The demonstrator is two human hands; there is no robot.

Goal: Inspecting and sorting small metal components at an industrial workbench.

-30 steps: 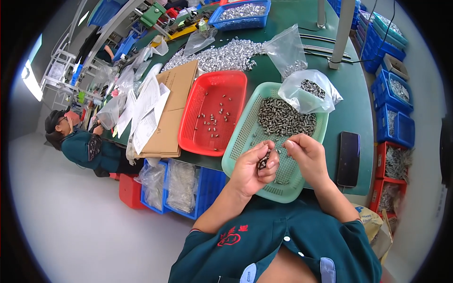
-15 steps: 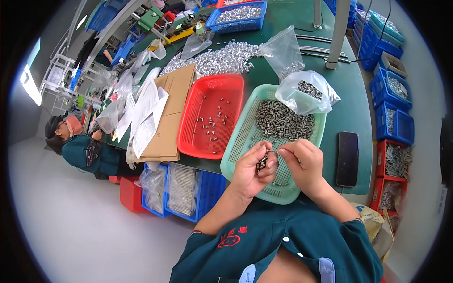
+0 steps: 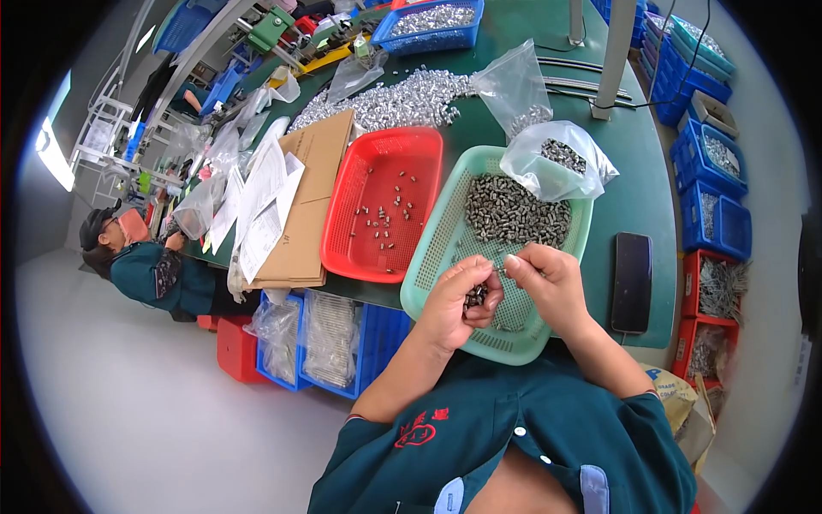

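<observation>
We cradle small dark metal parts (image 3: 476, 296) in our curled left hand (image 3: 461, 301), over the green basket's (image 3: 430, 257) near half. Above it, our right hand (image 3: 552, 283) narrows to a thumb-and-finger pinch; we cannot tell on what. A pile of parts (image 3: 512, 211) fills its far half. Left of it stands a red basket (image 3: 351, 244); right, a black phone (image 3: 632, 283).

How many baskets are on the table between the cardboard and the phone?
2. The red basket lies beside the cardboard; the pale green basket is right of it, under the left hand and right hand. The hands and a plastic bag hide part of the green one.
</observation>
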